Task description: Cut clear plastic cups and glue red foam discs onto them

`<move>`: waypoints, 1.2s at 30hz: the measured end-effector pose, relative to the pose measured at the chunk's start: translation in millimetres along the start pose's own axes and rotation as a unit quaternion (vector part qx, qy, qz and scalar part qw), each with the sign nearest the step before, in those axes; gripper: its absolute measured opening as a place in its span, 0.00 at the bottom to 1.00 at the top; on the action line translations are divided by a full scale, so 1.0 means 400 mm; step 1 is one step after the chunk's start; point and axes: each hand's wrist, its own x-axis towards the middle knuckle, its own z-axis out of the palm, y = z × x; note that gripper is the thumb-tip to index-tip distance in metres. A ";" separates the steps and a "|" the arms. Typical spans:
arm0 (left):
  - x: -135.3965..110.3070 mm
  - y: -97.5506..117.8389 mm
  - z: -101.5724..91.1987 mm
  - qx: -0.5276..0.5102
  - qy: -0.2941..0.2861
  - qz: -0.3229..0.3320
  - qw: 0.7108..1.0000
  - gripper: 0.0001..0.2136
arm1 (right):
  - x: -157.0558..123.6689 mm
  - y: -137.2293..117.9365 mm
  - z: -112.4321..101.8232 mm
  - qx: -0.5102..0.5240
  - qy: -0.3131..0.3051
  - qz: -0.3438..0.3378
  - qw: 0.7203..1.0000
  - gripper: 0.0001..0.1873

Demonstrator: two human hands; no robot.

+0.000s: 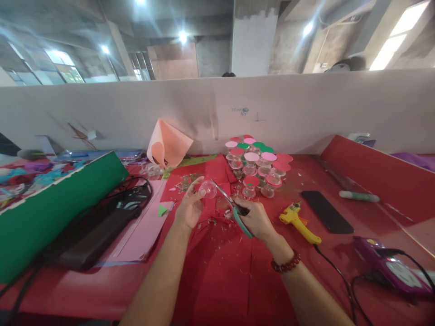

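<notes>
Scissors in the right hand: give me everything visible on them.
The scissors have grey metal blades and teal, plastic-looking handles. The right hand grips the handles. The blades look slightly parted, pointing up-left at the small clear cup held by the left hand; tips reach its edge, contact unclear.

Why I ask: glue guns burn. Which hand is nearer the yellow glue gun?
Right. The right hand, holding scissors, is just left of the glue gun; the left hand is farther left, holding a clear cup.
</notes>
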 end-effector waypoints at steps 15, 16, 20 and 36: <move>0.016 -0.007 -0.030 0.004 0.037 0.010 0.999 0.21 | 0.000 -0.004 0.001 0.023 -0.010 0.001 1.000 0.10; 0.019 -0.010 -0.033 -0.007 0.042 0.016 0.999 0.20 | 0.000 -0.003 0.001 0.020 -0.009 -0.001 1.000 0.10; 0.030 -0.024 -0.041 -0.055 0.090 0.013 0.994 0.16 | -0.001 -0.005 0.003 0.002 -0.002 -0.008 1.000 0.12; 0.007 -0.038 -0.018 -0.025 -0.038 -0.061 0.997 0.10 | -0.003 -0.015 -0.008 -0.126 0.048 -0.026 0.991 0.13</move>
